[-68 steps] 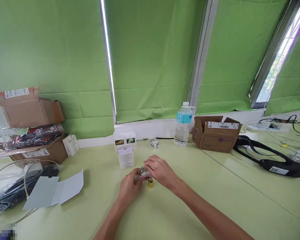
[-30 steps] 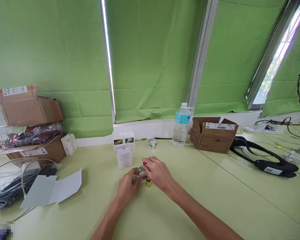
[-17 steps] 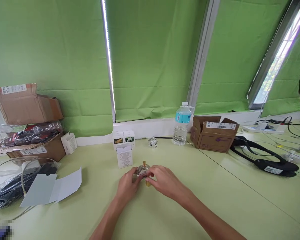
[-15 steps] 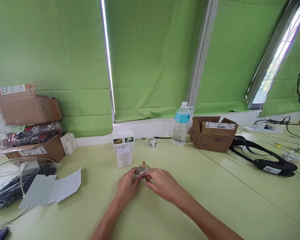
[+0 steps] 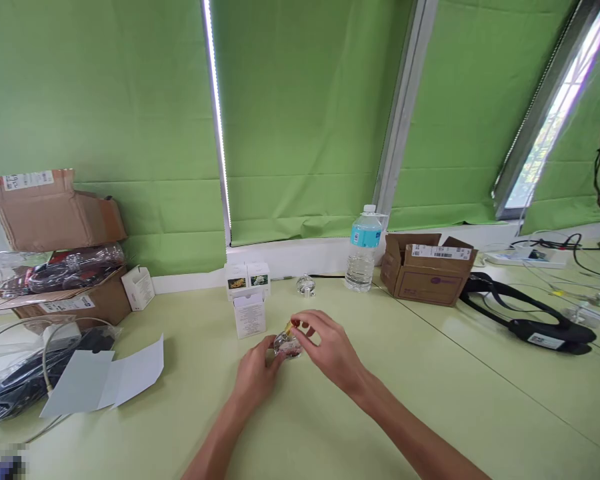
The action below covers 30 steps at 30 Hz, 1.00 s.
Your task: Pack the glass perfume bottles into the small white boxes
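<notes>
A small round clear glass bottle [image 5: 286,345] stands on the pale green table [image 5: 430,373]. My left hand [image 5: 257,373] wraps its fingers round the bottle's left side and steadies it. My right hand [image 5: 327,347] is pinched over the bottle's top, holding a small gold cap [image 5: 291,327] at the neck. The cap is mostly covered by my fingertips.
White cartons [image 5: 249,295] stand just behind the bottle, with a clear glass stopper [image 5: 305,285], a water bottle [image 5: 363,249] and an open cardboard box [image 5: 429,265] further back. Folded white card [image 5: 105,378], bagged cables [image 5: 15,383] and boxes [image 5: 55,267] lie left. A black strap device [image 5: 535,319] lies right.
The gold cap stood on the table beside the bottle. My right hand picked it up and carried it up to the bottle's neck. My left hand stayed on the bottle.
</notes>
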{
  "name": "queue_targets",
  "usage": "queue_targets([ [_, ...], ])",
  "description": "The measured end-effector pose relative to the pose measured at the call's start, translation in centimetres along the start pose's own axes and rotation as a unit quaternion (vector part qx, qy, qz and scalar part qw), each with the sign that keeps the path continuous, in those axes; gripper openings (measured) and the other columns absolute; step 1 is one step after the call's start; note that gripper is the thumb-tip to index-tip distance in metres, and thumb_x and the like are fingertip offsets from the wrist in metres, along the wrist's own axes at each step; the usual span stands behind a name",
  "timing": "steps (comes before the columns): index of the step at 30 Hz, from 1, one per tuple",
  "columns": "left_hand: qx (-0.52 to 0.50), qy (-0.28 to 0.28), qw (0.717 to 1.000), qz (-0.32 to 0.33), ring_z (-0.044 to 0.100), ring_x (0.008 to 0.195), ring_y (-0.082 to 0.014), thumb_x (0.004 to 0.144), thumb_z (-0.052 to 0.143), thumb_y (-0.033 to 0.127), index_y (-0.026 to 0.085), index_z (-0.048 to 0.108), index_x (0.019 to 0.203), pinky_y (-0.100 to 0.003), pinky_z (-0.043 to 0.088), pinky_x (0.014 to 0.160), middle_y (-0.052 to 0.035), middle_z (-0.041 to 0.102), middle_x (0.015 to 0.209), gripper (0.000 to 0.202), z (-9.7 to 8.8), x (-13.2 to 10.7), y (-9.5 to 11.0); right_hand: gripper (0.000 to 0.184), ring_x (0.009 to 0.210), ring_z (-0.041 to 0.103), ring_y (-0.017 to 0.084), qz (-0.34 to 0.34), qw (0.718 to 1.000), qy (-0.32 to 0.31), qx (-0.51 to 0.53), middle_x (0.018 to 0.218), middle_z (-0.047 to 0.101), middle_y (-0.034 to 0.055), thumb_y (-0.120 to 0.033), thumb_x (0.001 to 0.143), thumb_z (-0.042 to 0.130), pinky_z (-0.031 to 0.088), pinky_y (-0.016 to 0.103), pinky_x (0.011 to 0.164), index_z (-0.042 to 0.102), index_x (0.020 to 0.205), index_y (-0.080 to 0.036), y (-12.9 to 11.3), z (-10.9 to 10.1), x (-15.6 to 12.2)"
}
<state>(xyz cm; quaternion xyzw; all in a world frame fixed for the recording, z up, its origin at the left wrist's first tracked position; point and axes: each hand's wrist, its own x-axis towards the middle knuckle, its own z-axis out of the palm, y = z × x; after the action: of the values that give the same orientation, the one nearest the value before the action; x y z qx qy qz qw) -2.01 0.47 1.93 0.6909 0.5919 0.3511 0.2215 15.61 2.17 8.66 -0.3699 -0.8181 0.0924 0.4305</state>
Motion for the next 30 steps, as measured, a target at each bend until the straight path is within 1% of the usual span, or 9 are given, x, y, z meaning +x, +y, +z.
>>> queue_targets([
  [3,0.001,-0.001,1.0,-0.003,0.064,0.087,-0.0197,0.087,0.045,0.037,0.025,0.057,0.117,-0.025,0.041,0.07,-0.004,0.066,0.117,0.035,0.0,-0.1,0.1,0.018,0.088,0.061,0.019,0.002,1.0,0.02,0.002,0.103,0.066,0.0064,-0.026,0.09,0.049,0.052,0.03,0.073,0.061,0.104,-0.023,0.8,0.6,0.9],
  [10,-0.008,-0.012,1.0,-0.001,0.064,0.084,-0.0194,0.087,0.046,0.034,0.025,0.058,0.117,-0.027,0.041,0.072,-0.0047,0.066,0.117,0.034,-0.3,-0.1,0.3,0.018,0.092,0.06,0.019,-0.023,0.997,-0.032,-0.068,0.096,0.068,0.0042,-0.024,0.091,0.048,0.048,0.032,0.082,0.066,0.094,-0.023,2.0,1.9,0.8],
  [16,-0.021,-0.01,1.0,-0.002,0.064,0.081,-0.0189,0.087,0.045,0.037,0.026,0.058,0.116,-0.027,0.042,0.072,-0.0043,0.066,0.116,0.034,-0.2,-0.1,0.2,0.018,0.092,0.061,0.02,0.037,0.997,-0.044,-0.051,0.095,0.07,0.0052,-0.031,0.089,0.052,0.051,0.029,0.073,0.067,0.085,-0.021,1.6,2.4,0.6],
  [20,-0.029,0.004,1.0,-0.001,0.064,0.081,-0.0201,0.086,0.044,0.039,0.025,0.059,0.114,-0.028,0.043,0.069,-0.005,0.067,0.114,0.035,-0.1,-0.2,0.4,0.023,0.091,0.062,0.021,0.073,0.996,-0.054,0.021,0.096,0.07,0.0059,-0.037,0.088,0.052,0.052,0.028,0.069,0.069,0.089,-0.022,1.6,2.1,0.7],
  [22,-0.029,0.009,1.0,-0.001,0.064,0.081,-0.0208,0.085,0.046,0.04,0.025,0.06,0.114,-0.028,0.043,0.069,-0.0052,0.068,0.112,0.035,-0.1,-0.2,0.5,0.029,0.089,0.063,0.02,0.101,0.991,-0.043,0.078,0.101,0.069,0.0066,-0.041,0.088,0.05,0.052,0.028,0.066,0.068,0.102,-0.022,2.0,1.6,0.7],
  [24,-0.023,0.012,1.0,-0.002,0.064,0.08,-0.0208,0.083,0.048,0.04,0.025,0.06,0.114,-0.027,0.043,0.069,-0.0048,0.068,0.11,0.036,-0.2,-0.2,0.6,0.04,0.088,0.063,0.02,0.145,0.979,-0.017,0.139,0.103,0.068,0.0073,-0.045,0.089,0.049,0.053,0.028,0.064,0.06,0.119,-0.021,2.7,1.3,0.6],
  [26,-0.017,0.012,1.0,-0.002,0.064,0.079,-0.0202,0.083,0.049,0.041,0.026,0.06,0.113,-0.027,0.042,0.069,-0.0041,0.069,0.109,0.036,-0.2,-0.1,0.5,0.048,0.086,0.063,0.019,0.188,0.962,-0.004,0.198,0.1,0.069,0.0072,-0.047,0.087,0.051,0.053,0.028,0.062,0.053,0.127,-0.021,3.6,1.2,0.5],
  [28,-0.017,0.011,1.0,0.001,0.064,0.076,-0.0192,0.083,0.048,0.042,0.027,0.06,0.113,-0.026,0.041,0.068,-0.0033,0.069,0.108,0.035,-0.1,-0.1,0.4,0.047,0.078,0.063,0.018,0.222,0.941,-0.014,0.255,0.094,0.069,0.0067,-0.049,0.084,0.054,0.053,0.028,0.06,0.056,0.121,-0.019,4.5,1.4,0.4],
  [30,-0.021,0.009,1.0,0.005,0.063,0.074,-0.0183,0.084,0.046,0.043,0.027,0.06,0.113,-0.025,0.04,0.066,-0.0027,0.069,0.108,0.036,-0.1,0.0,0.3,0.042,0.069,0.063,0.017,0.263,0.91,-0.011,0.321,0.086,0.069,0.007,-0.049,0.079,0.061,0.052,0.029,0.058,0.064,0.104,-0.016,5.5,1.5,0.6],
])
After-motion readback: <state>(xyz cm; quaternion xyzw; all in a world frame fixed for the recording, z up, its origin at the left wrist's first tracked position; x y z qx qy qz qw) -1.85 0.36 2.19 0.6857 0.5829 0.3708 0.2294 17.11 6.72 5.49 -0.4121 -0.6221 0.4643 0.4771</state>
